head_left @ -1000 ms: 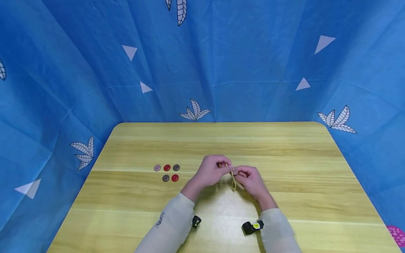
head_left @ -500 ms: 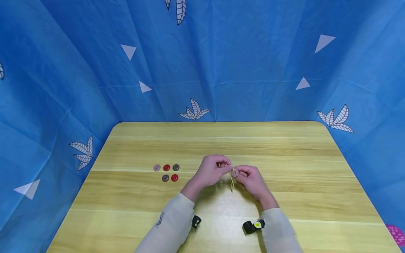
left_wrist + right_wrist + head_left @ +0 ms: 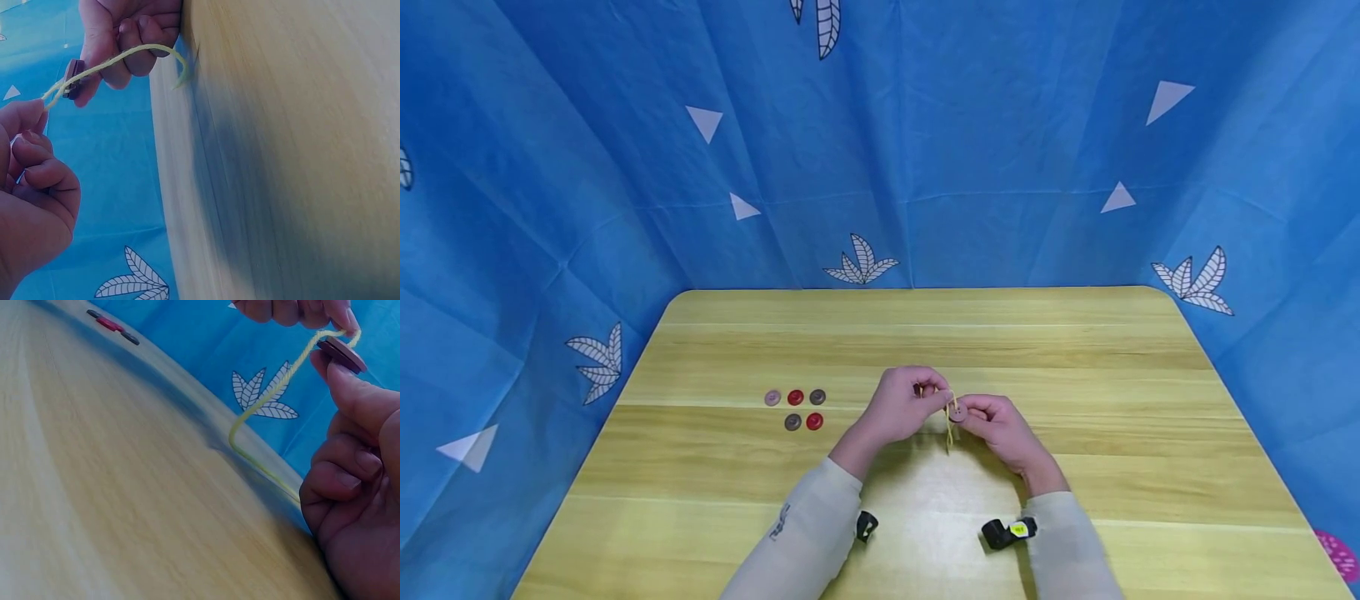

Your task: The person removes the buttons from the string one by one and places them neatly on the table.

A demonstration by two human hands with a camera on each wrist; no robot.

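My right hand point(image 3: 1006, 433) pinches a pinkish button point(image 3: 958, 413) by its edge, above the table. In the right wrist view, the button point(image 3: 344, 352) is seen edge-on, with a lighter layer over a darker one; I cannot tell whether these are two stacked buttons. My left hand point(image 3: 902, 406) pinches a yellow string point(image 3: 950, 435) close beside it. The string point(image 3: 134, 50) passes at the button and hangs down in a slack length in the left wrist view. Whether it runs through a hole is too small to tell.
To the left on the wooden table point(image 3: 700, 467) lie several loose buttons in two rows: a pink button point(image 3: 772, 397), a red button point(image 3: 795, 397) and a grey button point(image 3: 817, 397) behind, a grey button point(image 3: 793, 422) and a red button point(image 3: 815, 421) in front. A blue curtain point(image 3: 970, 142) surrounds the table.
The right hand has shifted slightly right and toward the body, and the button has turned a little in its fingers. The hanging string has narrowed from an open loop. The left hand stays nearly still.
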